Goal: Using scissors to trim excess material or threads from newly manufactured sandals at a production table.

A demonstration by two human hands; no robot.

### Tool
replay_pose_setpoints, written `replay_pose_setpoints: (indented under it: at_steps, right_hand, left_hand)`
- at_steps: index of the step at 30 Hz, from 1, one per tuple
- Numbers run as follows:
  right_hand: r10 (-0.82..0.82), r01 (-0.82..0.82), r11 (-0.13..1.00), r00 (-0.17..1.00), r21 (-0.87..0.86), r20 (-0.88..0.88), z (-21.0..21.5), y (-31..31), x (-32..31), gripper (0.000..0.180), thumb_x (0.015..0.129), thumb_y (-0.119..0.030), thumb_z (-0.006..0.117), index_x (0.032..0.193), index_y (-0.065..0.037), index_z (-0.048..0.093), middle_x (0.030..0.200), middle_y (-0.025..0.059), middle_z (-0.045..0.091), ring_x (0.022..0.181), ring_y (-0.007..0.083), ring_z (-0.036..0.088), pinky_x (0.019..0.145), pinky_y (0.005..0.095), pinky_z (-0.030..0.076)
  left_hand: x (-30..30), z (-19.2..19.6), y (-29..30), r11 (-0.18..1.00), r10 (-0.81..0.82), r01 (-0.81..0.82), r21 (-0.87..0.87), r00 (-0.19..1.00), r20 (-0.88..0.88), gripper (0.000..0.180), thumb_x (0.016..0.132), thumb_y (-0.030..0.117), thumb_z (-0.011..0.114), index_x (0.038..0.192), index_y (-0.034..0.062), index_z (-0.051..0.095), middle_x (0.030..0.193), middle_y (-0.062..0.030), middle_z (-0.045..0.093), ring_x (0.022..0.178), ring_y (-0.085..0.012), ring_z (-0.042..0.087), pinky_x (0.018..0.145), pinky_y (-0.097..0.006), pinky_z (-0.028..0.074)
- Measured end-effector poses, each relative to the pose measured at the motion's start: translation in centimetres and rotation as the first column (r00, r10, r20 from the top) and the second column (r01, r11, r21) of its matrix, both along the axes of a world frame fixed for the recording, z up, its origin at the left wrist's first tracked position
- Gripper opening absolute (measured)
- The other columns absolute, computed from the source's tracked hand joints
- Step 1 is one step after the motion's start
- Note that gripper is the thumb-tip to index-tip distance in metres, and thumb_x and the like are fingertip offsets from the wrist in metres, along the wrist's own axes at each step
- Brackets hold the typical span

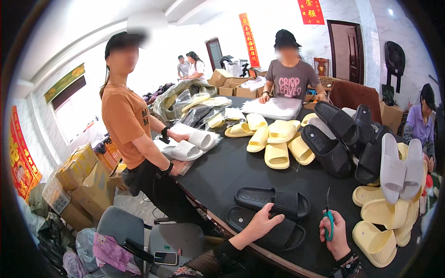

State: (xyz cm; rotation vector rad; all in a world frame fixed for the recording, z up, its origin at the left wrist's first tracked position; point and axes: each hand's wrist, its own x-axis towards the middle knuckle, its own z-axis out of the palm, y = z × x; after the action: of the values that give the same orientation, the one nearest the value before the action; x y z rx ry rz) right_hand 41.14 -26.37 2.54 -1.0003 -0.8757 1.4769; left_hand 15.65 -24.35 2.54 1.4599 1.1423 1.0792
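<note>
Two black slippers lie side by side in front of me, the farther slipper (292, 204) and the nearer slipper (282, 234). My left hand (259, 227) is over the nearer one, thumb and a finger stretched apart; whether it presses on the slipper I cannot tell. To the right, my right hand (337, 234) grips small scissors (328, 222) with teal handles, the dark blades pointing away from me. Beside that hand lies a pale yellow slipper (375, 243), part of a pile of yellow ones with grey slippers (401, 171) on top.
A black-topped table (222, 171) bears more black slippers (331, 139), yellow slippers (278, 143) and clear plastic bags (273, 107). At left a person in orange (127, 120) handles grey slippers (192, 143); another person (292, 78) stands across. A chair (176, 241) holding a phone (166, 258) is lower left.
</note>
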Motion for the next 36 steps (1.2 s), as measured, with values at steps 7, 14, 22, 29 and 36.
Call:
replay_pose_setpoints:
  at_steps: [7,14,22,29,36]
  right_hand:
    - [0.005,-0.005,1.000,1.000,0.001,-0.004,0.4,-0.2,-0.1,0.030,0.086,-0.013,0.060,0.111,-0.001,0.048,0.070,0.0050,0.054,0.049,0.0090,0.051,0.035,0.0220,0.038]
    - [0.015,-0.015,1.000,1.000,0.020,0.013,0.1,-0.2,0.0,0.032,0.086,-0.014,0.060,0.112,-0.001,0.047,0.071,0.0055,0.054,0.049,0.0091,0.051,0.035,0.0220,0.039]
    - [-0.008,0.009,1.000,1.000,0.030,-0.008,0.3,-0.1,-0.1,0.033,0.086,-0.015,0.062,0.112,-0.002,0.048,0.071,0.0052,0.054,0.049,0.0094,0.052,0.035,0.0223,0.039]
    - [0.005,-0.004,1.000,0.999,0.031,-0.041,0.6,-0.3,-0.2,0.033,0.085,-0.012,0.061,0.114,-0.002,0.047,0.074,0.0061,0.056,0.052,0.0096,0.052,0.038,0.0225,0.040]
    - [0.092,-0.092,0.996,0.996,0.001,0.001,0.2,-0.2,0.0,0.034,0.084,-0.009,0.061,0.114,0.000,0.047,0.075,0.0062,0.056,0.053,0.0096,0.053,0.039,0.0221,0.040]
  left_hand:
    - [0.0,-0.2,0.1,1.000,-0.001,0.001,-0.013,0.998,0.059,0.044,0.087,0.020,0.064,0.117,-0.0062,0.045,0.092,-0.0072,0.059,0.077,-0.0096,0.056,0.068,-0.025,0.047]
    - [0.1,1.1,-0.5,1.000,0.005,-0.006,-0.028,0.999,-0.040,0.046,0.087,0.020,0.064,0.118,-0.0074,0.044,0.096,-0.0080,0.058,0.081,-0.0098,0.055,0.070,-0.025,0.047]
    - [-0.1,-0.1,0.0,1.000,0.018,-0.018,0.006,0.997,-0.080,0.047,0.086,0.020,0.064,0.118,-0.0077,0.044,0.096,-0.0080,0.058,0.080,-0.0099,0.056,0.069,-0.025,0.047]
    - [0.1,0.0,-0.1,1.000,0.002,-0.002,0.004,1.000,0.001,0.045,0.087,0.019,0.064,0.117,-0.0074,0.044,0.093,-0.0076,0.058,0.078,-0.0096,0.056,0.067,-0.024,0.047]
    - [0.1,1.0,-0.3,1.000,-0.010,0.009,-0.024,0.999,-0.031,0.041,0.087,0.018,0.063,0.115,-0.0058,0.045,0.094,-0.0064,0.058,0.080,-0.0091,0.056,0.068,-0.024,0.047]
